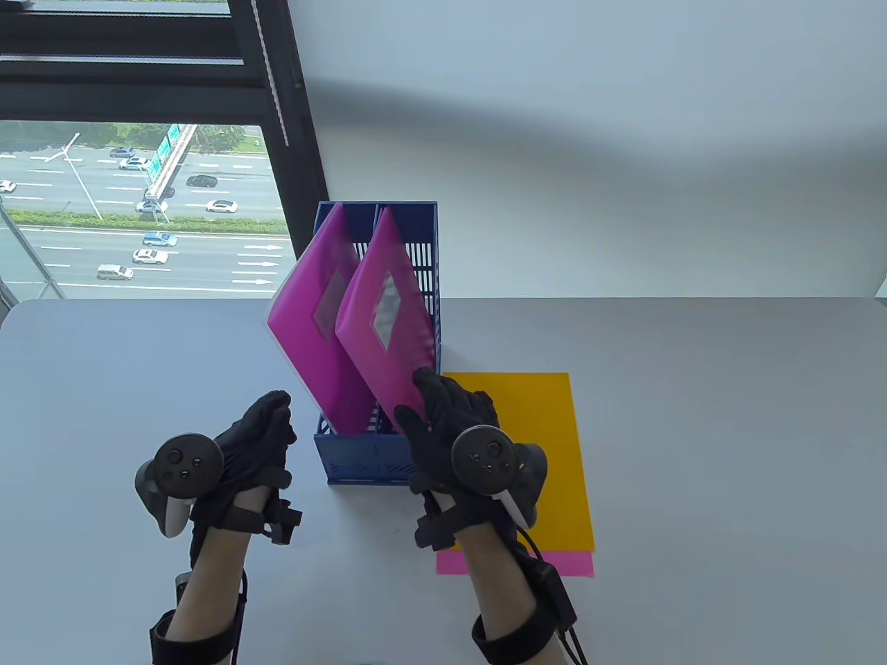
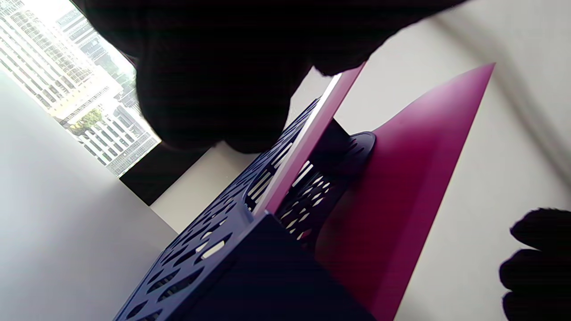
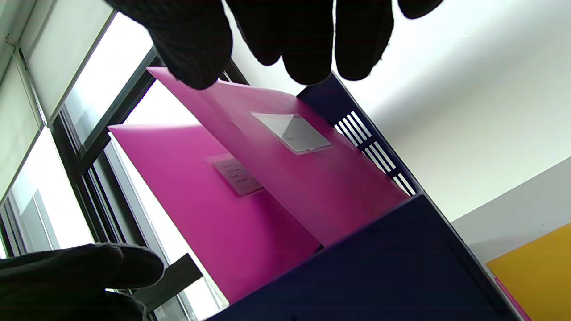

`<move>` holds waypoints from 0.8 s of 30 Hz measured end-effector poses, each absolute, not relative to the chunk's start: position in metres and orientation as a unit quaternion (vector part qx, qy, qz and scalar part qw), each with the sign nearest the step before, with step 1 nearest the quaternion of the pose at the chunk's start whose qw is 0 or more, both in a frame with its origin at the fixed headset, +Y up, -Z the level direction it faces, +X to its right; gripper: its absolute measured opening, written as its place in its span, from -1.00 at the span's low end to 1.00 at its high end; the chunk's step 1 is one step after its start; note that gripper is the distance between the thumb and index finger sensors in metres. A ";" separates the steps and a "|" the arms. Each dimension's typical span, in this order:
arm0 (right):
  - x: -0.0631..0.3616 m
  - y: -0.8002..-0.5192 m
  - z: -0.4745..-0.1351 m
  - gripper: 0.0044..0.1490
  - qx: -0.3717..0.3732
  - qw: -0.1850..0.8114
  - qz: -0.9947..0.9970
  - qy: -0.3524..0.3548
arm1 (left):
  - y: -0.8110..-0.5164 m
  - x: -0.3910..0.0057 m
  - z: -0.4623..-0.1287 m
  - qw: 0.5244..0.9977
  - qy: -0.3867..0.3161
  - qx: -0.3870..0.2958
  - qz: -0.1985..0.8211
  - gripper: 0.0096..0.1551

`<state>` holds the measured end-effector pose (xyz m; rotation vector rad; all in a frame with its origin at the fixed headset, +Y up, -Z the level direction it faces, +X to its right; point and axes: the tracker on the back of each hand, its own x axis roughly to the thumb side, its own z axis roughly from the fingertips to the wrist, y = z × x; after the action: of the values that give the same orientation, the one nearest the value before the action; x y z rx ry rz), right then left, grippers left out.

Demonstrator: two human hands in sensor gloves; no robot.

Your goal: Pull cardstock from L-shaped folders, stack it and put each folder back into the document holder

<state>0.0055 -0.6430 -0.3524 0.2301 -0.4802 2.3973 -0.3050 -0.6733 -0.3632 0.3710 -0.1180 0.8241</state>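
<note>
The right hand [image 1: 450, 422] is pinching the near corner of the right magenta folder [image 1: 388, 322], which is leaning in the blue document holder [image 1: 360, 457] beside the left magenta folder [image 1: 312, 325]. The left hand [image 1: 253, 443] is hanging loosely curled, holding nothing. Orange cardstock [image 1: 547, 450] is lying over pink cardstock [image 1: 575, 562] just right of the holder.

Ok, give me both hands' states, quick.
Left hand: open, loosely curled, holding nothing.
Right hand: gripping the right magenta plastic folder.

Black gloves [image 1: 450, 415], grey round trackers [image 1: 485, 457]
</note>
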 end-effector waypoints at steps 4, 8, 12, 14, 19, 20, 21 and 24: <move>-0.020 -0.652 -0.359 -0.09 0.063 0.263 0.947 -0.175 | -0.673 -0.306 -0.363 0.898 -0.059 0.179 0.398 -0.46; -0.034 -0.659 -0.369 -0.03 0.042 0.231 0.956 -0.177 | -0.673 -0.306 -0.363 0.897 -0.059 0.178 0.400 -0.46; -0.038 -0.666 -0.381 0.02 0.028 0.211 0.965 -0.155 | -0.672 -0.306 -0.363 0.896 -0.062 0.177 0.402 -0.45; -0.037 -0.669 -0.386 -0.01 0.019 0.208 0.965 -0.155 | -0.672 -0.307 -0.363 0.896 -0.061 0.176 0.402 -0.45; -0.033 -0.679 -0.393 -0.11 0.019 0.229 0.964 -0.133 | -0.673 -0.308 -0.362 0.895 -0.061 0.174 0.406 -0.45; -0.032 -0.681 -0.393 -0.11 0.021 0.239 0.962 -0.132 | -0.672 -0.308 -0.362 0.895 -0.061 0.174 0.405 -0.45; -0.031 -0.682 -0.393 -0.12 0.020 0.240 0.961 -0.136 | -0.672 -0.308 -0.362 0.896 -0.061 0.174 0.405 -0.44; -0.029 -0.682 -0.392 -0.18 0.020 0.236 0.960 -0.147 | -0.673 -0.309 -0.363 0.895 -0.061 0.176 0.405 -0.44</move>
<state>-0.0293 -0.6819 -0.3920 0.0553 -0.4029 2.6348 -0.3086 -0.6729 -0.3625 0.3640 -0.1265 0.8400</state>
